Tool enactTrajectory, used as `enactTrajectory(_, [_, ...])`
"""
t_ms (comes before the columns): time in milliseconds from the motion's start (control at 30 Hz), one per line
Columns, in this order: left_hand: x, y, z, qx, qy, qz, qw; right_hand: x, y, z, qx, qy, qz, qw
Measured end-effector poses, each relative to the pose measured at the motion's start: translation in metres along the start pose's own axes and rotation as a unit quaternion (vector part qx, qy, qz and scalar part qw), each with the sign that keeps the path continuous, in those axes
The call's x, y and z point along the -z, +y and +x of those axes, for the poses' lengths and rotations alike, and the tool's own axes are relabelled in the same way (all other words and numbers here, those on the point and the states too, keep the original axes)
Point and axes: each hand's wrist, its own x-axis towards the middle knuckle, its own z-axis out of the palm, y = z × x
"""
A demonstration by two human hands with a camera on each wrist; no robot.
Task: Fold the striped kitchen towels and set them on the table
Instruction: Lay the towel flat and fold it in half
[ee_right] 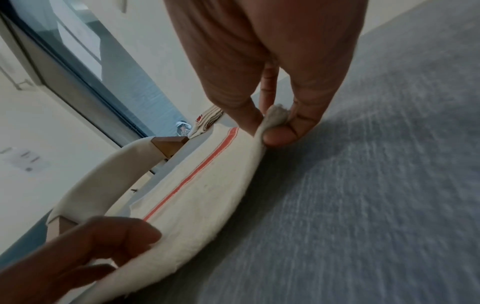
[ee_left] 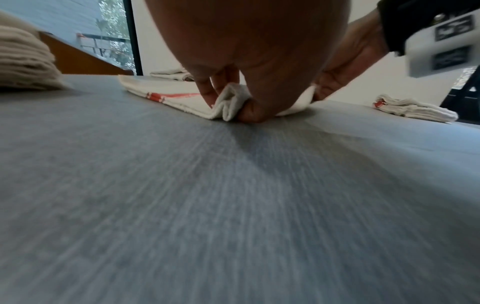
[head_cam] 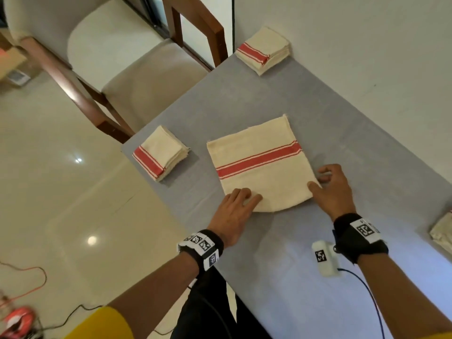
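A cream kitchen towel with a red stripe (head_cam: 259, 165) lies folded on the grey table (head_cam: 281, 253), its near edge bowed toward me. My left hand (head_cam: 241, 199) pinches the towel's near left corner (ee_left: 230, 100) between thumb and fingers. At the near right corner, my right hand (head_cam: 322, 182) pinches the cloth (ee_right: 275, 117) between thumb and fingertips. In the right wrist view the towel (ee_right: 207, 185) runs away from the pinched corner, and the left hand (ee_right: 98, 246) shows at the bottom left.
A folded striped stack (head_cam: 160, 152) sits at the table's left edge, another folded stack (head_cam: 263, 50) at the far corner by the wall. More folded cloth (head_cam: 442, 231) lies at the right edge. A cushioned wooden chair (head_cam: 117, 57) stands beyond the table. Cables trail on the floor.
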Motion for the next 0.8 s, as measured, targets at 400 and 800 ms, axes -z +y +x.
enactTrajectory(400, [0.015,0.009,-0.013,0.08,0.012,-0.072,0.994,0.016,0.059,-0.125,-0.009,-0.089,0.095,0.992])
enactTrajectory(800, [0.049,-0.015,-0.056,0.139,0.024,-0.307,0.941,0.027,0.045,-0.17,0.066,0.004,0.022,0.998])
